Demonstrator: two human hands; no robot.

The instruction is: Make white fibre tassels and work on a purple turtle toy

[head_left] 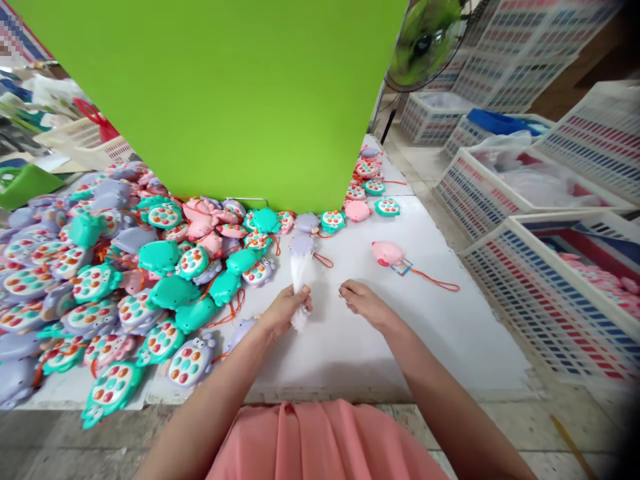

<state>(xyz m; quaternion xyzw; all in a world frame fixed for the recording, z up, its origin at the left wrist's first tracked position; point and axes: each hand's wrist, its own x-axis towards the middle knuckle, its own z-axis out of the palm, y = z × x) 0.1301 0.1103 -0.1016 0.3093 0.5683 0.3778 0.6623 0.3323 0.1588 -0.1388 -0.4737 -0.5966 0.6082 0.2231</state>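
My left hand [290, 307] is closed round a bunched white wad [301, 272], cloth or thin plastic, I cannot tell which. The wad's upper end lies against a lilac animal-shaped toy [301, 244] with an orange cord loop. My right hand [363, 301] hovers to the right over the white table surface, its fingers curled together; anything inside them is hidden. Beyond it lies a pink toy [389, 253] with a small card tag [401, 267] and an orange cord. To the left spreads a big heap of turquoise, lilac and pink toys [170, 293] with coloured round buttons.
A large green panel [240, 100] stands upright at the table's back. Along its foot runs a row of toys [333, 221]. On the right are white plastic crates [540, 300], some holding pink pieces or clear bags. Behind the panel is a fan [425, 45].
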